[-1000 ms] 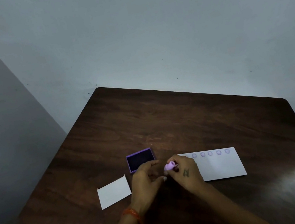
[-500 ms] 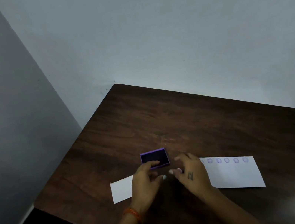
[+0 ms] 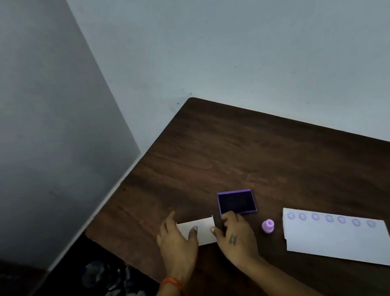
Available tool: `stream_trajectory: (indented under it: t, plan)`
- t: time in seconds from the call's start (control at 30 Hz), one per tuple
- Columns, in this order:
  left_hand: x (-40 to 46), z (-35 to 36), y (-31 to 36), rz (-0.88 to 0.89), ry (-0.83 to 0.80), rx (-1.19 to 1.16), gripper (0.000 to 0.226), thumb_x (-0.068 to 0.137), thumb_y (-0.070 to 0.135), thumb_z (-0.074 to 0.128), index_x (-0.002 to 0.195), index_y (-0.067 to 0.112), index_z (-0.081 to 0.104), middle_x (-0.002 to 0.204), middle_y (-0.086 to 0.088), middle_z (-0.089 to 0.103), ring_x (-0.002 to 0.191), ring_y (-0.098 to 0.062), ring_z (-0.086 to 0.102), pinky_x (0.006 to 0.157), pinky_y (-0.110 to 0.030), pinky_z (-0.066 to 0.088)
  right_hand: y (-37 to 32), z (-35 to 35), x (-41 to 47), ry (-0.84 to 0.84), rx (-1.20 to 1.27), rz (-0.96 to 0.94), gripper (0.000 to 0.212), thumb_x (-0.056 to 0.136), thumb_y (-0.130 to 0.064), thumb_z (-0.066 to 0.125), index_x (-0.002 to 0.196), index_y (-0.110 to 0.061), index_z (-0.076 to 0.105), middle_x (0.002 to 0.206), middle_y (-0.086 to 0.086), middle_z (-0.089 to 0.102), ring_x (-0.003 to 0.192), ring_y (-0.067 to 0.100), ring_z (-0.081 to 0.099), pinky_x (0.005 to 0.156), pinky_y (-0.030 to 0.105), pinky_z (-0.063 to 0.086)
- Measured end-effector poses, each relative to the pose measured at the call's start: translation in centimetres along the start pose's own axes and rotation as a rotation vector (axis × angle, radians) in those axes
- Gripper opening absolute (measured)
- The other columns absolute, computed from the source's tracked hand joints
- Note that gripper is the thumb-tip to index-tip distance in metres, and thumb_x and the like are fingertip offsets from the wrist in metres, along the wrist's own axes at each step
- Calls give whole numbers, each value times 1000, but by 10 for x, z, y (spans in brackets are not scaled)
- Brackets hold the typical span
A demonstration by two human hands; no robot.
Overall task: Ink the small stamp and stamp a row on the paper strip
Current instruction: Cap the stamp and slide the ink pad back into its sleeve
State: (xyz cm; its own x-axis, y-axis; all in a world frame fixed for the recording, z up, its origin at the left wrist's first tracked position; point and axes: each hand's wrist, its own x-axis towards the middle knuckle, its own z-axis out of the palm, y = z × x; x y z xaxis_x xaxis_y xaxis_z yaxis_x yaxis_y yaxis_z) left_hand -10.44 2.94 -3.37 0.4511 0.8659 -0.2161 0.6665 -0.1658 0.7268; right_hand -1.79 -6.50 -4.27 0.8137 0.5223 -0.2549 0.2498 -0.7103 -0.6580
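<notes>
Beside the ink pad, both hands touch a small paper.

One stamp, one ink pad, two paper pieces, seven stamped circles, two hands.

No legible text; small unreadable mark on right hand.
</notes>
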Motion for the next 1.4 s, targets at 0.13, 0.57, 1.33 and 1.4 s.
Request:
stream_trajectory:
  t: [0.13,0.57,1.33,1.4]
  plan:
    - [3,0,-10,-126,-68,10,60,81,23,67,134,8,41,137,-18,45,127,-35,40,106,-48,39,-3,7,2,-17,-45,19,44,85,-31,63,125,-15,50,126,6,55,115,18,54,96,31,47]
    - [-3,-1,12,-115,-87,-42,56,84,23,64,134,8,43,138,-16,44,127,-30,41,106,-42,39,-5,-4,-2,25,7,-4,43,85,-19,63,126,-18,51,128,3,55,117,17,53,99,31,47]
    - [-2,56,76,-46,-265,-47,55,83,22,65,133,11,45,138,-12,41,123,-29,47,107,-41,41,32,-57,30,203,53,192,37,85,-20,65,121,-16,56,125,6,62,113,23,59,97,34,50]
    - [0,59,75,-52,-266,-43,55,83,22,65,133,12,44,138,-11,41,123,-29,47,106,-42,42,33,-56,31,191,60,197,38,85,-20,64,122,-15,54,126,7,61,113,24,58,97,35,50]
